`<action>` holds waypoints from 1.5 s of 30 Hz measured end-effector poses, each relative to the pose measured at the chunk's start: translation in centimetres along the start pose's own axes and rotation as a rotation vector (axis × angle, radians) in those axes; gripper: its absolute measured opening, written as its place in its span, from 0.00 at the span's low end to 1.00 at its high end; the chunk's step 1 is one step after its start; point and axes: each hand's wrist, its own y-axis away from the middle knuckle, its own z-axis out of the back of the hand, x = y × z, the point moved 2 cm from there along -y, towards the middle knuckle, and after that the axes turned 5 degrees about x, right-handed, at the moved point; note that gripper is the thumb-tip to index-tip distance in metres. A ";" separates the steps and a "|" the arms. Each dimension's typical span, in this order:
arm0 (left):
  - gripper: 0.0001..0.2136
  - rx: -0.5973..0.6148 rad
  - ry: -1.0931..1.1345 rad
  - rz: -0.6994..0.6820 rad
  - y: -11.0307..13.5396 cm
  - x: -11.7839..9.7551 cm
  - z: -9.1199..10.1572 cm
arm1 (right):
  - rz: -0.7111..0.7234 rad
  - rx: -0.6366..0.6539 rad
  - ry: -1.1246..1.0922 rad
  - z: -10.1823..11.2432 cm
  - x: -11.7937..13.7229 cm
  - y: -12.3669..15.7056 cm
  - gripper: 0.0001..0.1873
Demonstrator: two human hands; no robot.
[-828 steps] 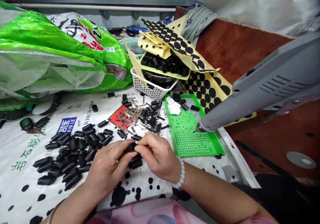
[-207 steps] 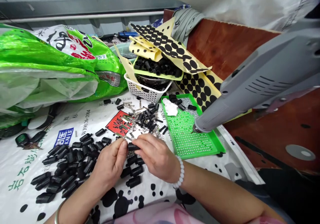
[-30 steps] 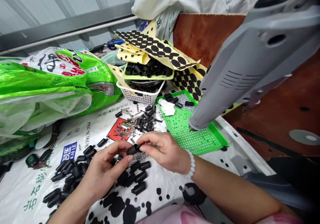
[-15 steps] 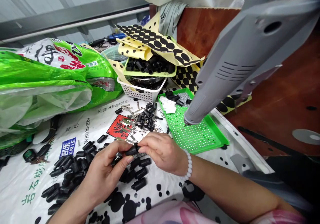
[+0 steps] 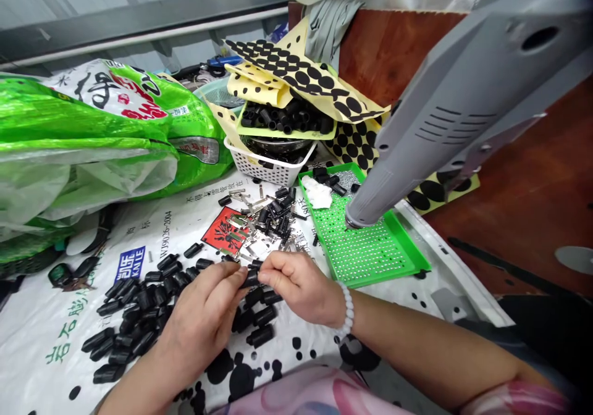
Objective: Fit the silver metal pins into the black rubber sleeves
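A short black rubber sleeve [image 5: 251,277] stands between my hands, pinched by the fingertips of my left hand [image 5: 199,319] and my right hand [image 5: 296,285]. A white bead bracelet [image 5: 346,310] circles my right wrist. Loose black sleeves [image 5: 262,335] lie just below my hands, and a larger heap of them [image 5: 139,301] spreads to the left. Small metal clips mixed with thin black pieces [image 5: 273,226] lie just beyond my fingers.
A bright green perforated tray [image 5: 365,251] sits to the right, under the nozzle of a grey heat gun [image 5: 445,125]. Beyond stand a white plastic basket [image 5: 264,171], black dot sticker sheets [image 5: 301,72] and a green woven sack [image 5: 83,137].
Both hands still pinch the black sleeve, with the fingers shifted slightly around it. The view has swung a little, and the scene sits slightly differently in the frame.
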 end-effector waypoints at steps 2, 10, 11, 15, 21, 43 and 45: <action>0.11 -0.004 0.000 0.007 0.2 0.1 -0.2 | -0.023 0.006 -0.007 -0.2 -0.1 0.0 0.10; 0.07 0.102 0.483 0.353 0.8 0.4 -0.1 | 0.391 -0.114 0.474 -0.6 0.9 0.7 0.18; 0.06 0.116 0.580 0.423 0.8 0.4 0.0 | 0.425 -0.134 0.543 -0.7 1.0 0.7 0.20; 0.06 0.260 1.046 0.683 0.9 0.5 0.0 | 0.551 -0.170 0.725 -0.8 1.4 1.0 0.20; 0.07 0.342 1.790 0.894 1.0 -0.1 -0.6 | 0.692 -0.163 0.764 -0.6 2.4 1.3 0.20; 0.09 0.088 0.401 0.346 2.2 -1.7 0.0 | 0.412 -0.194 0.570 -1.9 0.9 1.2 0.18; 0.10 0.035 0.257 0.278 2.3 -1.8 -0.4 | 0.357 -0.180 0.543 -2.1 0.6 1.2 0.17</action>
